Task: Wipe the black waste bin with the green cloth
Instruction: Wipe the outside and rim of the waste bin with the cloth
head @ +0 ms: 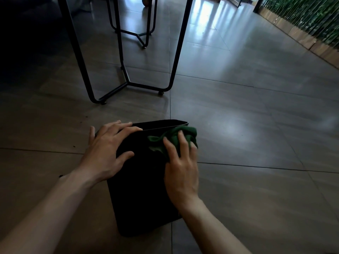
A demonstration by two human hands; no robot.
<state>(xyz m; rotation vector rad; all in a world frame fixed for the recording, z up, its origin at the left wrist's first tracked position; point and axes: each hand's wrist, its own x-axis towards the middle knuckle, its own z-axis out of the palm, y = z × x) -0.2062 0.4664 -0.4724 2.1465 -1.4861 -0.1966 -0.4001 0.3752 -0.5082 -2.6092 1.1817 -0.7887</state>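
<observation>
Item one, limits of view: we cannot see the inside of the black waste bin (141, 180); its near face is a flat dark mass with no detail we can read, and only the far rim catches a thin line of light. The upper left of the scene is lost in shadow. The tops of the black metal table legs (126, 74) are cut off by the upper edge, so the surface they carry is out of sight. A second leg frame (135, 32) stands farther off, also cut off at the top. Along the far right, a green planted wall (302, 17) is blurred.

Item two, the bin: rectangular, matt black, standing on the grey tiled floor (247, 116) in the near centre, in front of the table legs and apart from them. It appears tilted with its mouth leaning away from us.

Item three, the green cloth (176, 138): dark green, bunched, lying against the bin's upper right corner, partly over the rim.

Item four, our left hand (108, 149): fingers spread and flat, resting on the bin's upper left corner, thumb against the near face.

Item five, our right hand (181, 171): fingers pressed over the cloth, holding it to the bin; part of the cloth is hidden beneath them.
</observation>
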